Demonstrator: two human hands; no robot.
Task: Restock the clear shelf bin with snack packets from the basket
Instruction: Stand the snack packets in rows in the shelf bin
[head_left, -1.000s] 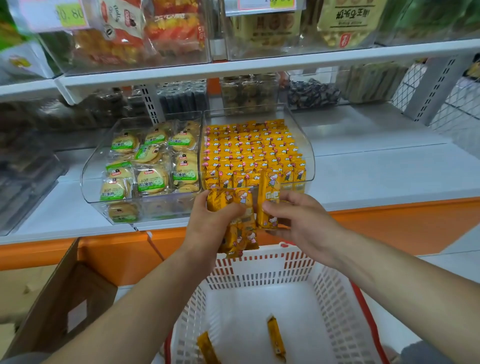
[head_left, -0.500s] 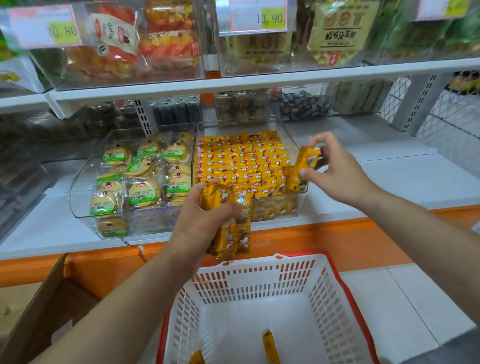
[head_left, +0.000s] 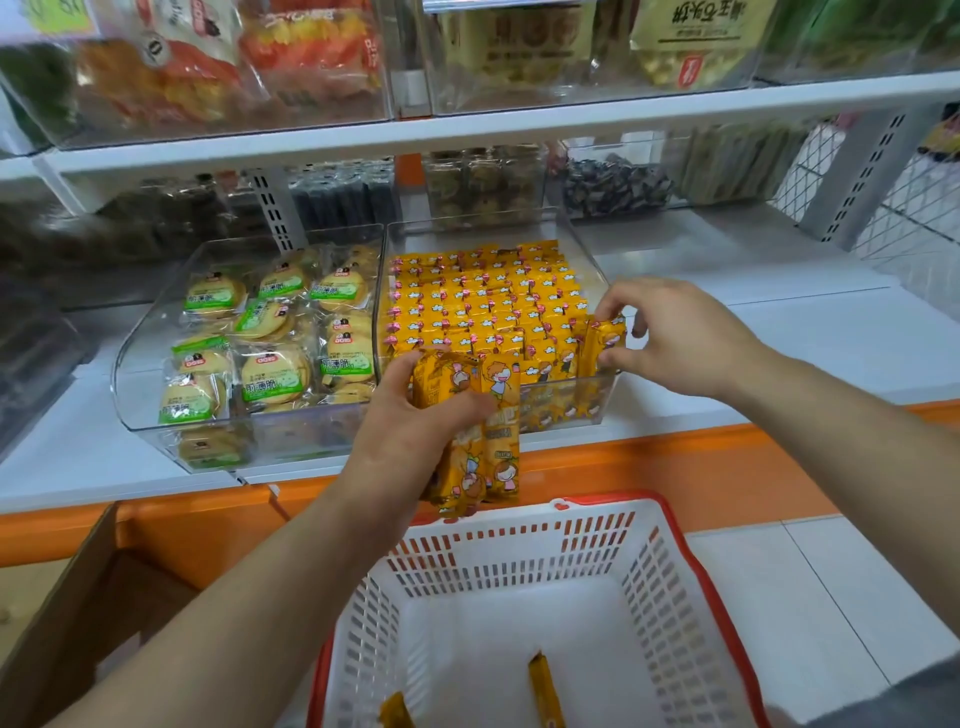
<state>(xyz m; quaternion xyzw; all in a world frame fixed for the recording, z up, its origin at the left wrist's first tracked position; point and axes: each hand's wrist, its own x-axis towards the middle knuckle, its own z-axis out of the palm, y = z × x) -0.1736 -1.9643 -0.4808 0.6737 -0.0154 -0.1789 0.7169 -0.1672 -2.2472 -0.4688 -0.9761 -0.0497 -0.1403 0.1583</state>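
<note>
My left hand (head_left: 402, 415) grips a bunch of yellow snack packets (head_left: 485, 441) upright in front of the clear shelf bin (head_left: 587, 249). That bin is packed with rows of the same yellow packets standing on end. My right hand (head_left: 670, 338) pinches one yellow packet (head_left: 602, 345) at the bin's front right corner, lowered among the others. Below, the white basket (head_left: 519, 551) with a red rim holds two loose yellow packets (head_left: 543, 691) on its floor.
A second clear bin (head_left: 156, 332) of round green-labelled biscuits stands to the left of the yellow one. The shelf above carries more clear bins. An open cardboard box (head_left: 88, 613) sits at the lower left. The white shelf surface (head_left: 779, 343) stretches to the right.
My right hand took one packet from the bunch, carried it right and up, and now has it down in the bin's front right corner. My left hand stays put.
</note>
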